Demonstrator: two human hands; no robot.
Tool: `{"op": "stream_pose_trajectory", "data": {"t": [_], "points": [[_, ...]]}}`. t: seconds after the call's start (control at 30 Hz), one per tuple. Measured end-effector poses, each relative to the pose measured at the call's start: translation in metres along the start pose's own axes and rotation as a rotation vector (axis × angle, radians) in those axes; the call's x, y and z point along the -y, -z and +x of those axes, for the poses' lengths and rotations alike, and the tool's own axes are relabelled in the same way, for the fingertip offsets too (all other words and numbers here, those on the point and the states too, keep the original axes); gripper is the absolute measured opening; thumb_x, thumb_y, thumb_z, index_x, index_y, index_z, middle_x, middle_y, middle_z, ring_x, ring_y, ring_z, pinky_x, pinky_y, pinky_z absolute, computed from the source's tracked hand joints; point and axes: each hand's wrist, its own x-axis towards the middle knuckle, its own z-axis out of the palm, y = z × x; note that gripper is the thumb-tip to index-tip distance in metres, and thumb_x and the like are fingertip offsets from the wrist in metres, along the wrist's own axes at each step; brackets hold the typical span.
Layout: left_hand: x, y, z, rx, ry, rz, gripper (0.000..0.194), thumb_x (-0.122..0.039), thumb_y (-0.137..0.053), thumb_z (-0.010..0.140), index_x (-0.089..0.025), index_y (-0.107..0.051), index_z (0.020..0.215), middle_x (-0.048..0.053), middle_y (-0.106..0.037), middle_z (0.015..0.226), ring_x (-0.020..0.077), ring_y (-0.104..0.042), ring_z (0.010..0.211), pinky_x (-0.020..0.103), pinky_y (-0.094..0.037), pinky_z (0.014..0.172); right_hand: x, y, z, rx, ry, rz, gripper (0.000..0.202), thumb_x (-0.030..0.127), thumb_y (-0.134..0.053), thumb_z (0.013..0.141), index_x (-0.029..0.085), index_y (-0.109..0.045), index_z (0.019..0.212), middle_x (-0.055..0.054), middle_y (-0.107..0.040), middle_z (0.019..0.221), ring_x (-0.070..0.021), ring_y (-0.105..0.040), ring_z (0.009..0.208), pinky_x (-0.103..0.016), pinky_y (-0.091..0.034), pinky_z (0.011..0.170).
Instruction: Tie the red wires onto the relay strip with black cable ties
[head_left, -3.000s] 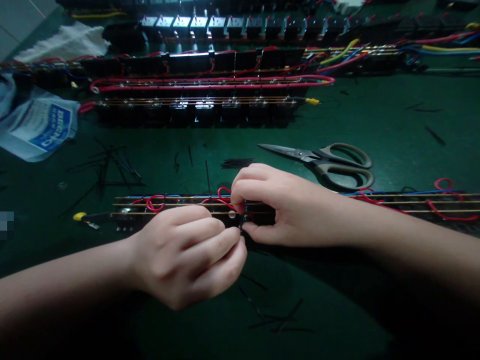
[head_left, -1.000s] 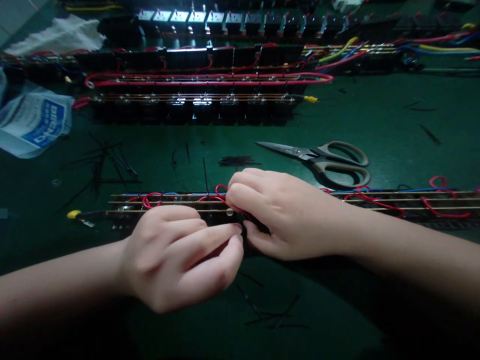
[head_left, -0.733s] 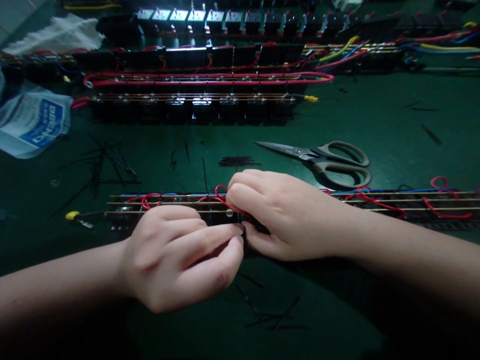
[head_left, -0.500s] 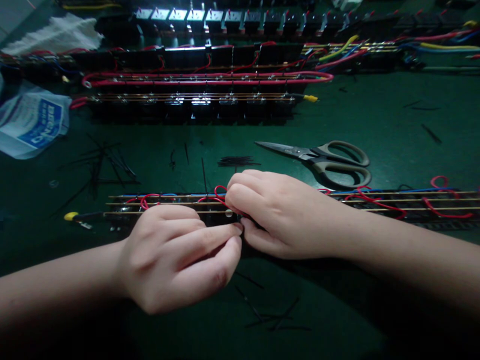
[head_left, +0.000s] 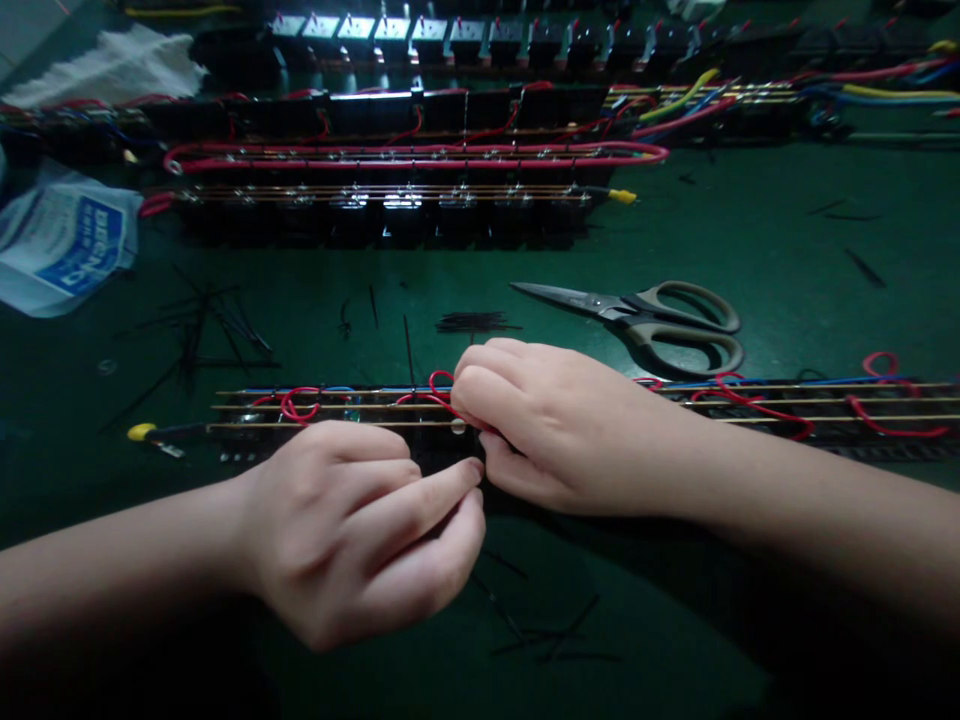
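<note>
A long wired strip (head_left: 375,406) with brass-coloured rods, red wires and a blue wire lies across the bench under both hands. My left hand (head_left: 367,530) is closed at its near edge, thumb and index finger pinched together; anything in that pinch is too small or hidden to name. Just right of those fingertips, my right hand (head_left: 555,430) is closed over the strip with curled fingers. A red wire (head_left: 441,385) loops up against its knuckles, but the fingers hide whatever they hold. One thin black tie (head_left: 409,350) sticks up from the strip, left of my right hand.
Beyond my right hand lie scissors (head_left: 630,312) with grey-black handles. Thin black strips sit in a small pile (head_left: 478,321), and others are scattered left (head_left: 225,320) and in front (head_left: 555,640). More wired assemblies (head_left: 405,200) span the back; a plastic bag (head_left: 67,245) is at left.
My left hand has shifted slightly down and toward me, its pinched fingertips a little lower. My right hand has stayed almost in place. The scissors and strip have not visibly moved.
</note>
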Motion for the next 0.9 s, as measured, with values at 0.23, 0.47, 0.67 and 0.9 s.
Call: {"op": "stream_pose_trajectory", "data": {"t": [0.23, 0.47, 0.67, 0.9], "points": [[0.011, 0.000, 0.000, 0.023, -0.137, 0.036, 0.022, -0.018, -0.060, 0.088, -0.015, -0.069, 0.107, 0.008, -0.078, 0.101, 0.0154, -0.068, 0.065, 0.032, -0.057, 0.058, 0.001, 0.001, 0.000, -0.009, -0.021, 0.034, 0.010, 0.010, -0.049, 0.084, 0.019, -0.046, 0.085, -0.002, -0.048, 0.083, -0.0167, -0.042, 0.073, -0.030, -0.034, 0.063], [0.011, -0.002, 0.012, 0.147, -0.133, 0.006, 0.016, -0.011, -0.056, 0.087, -0.011, -0.068, 0.098, 0.007, -0.077, 0.084, 0.0165, -0.062, 0.051, 0.031, -0.052, 0.043, -0.001, 0.001, -0.002, -0.007, -0.014, 0.038, 0.012, 0.008, -0.052, 0.083, 0.018, -0.047, 0.087, -0.001, -0.048, 0.083, -0.0161, -0.042, 0.073, -0.030, -0.034, 0.063], [0.012, -0.004, 0.014, 0.165, -0.131, 0.022, 0.014, -0.012, -0.057, 0.087, -0.011, -0.068, 0.096, 0.007, -0.075, 0.078, 0.0163, -0.058, 0.047, 0.032, -0.049, 0.040, -0.001, 0.001, -0.001, 0.000, 0.001, -0.006, 0.011, 0.008, -0.054, 0.084, 0.018, -0.049, 0.086, -0.001, -0.049, 0.085, -0.0166, -0.043, 0.075, -0.030, -0.035, 0.064], [0.010, -0.005, 0.004, 0.013, -0.118, -0.051, 0.019, -0.017, -0.063, 0.085, -0.011, -0.067, 0.102, 0.009, -0.077, 0.089, 0.0185, -0.068, 0.061, 0.033, -0.055, 0.050, -0.002, 0.000, -0.001, -0.007, 0.039, -0.030, 0.008, 0.009, -0.052, 0.087, 0.017, -0.052, 0.088, -0.002, -0.049, 0.084, -0.0170, -0.043, 0.074, -0.030, -0.035, 0.064]]}}
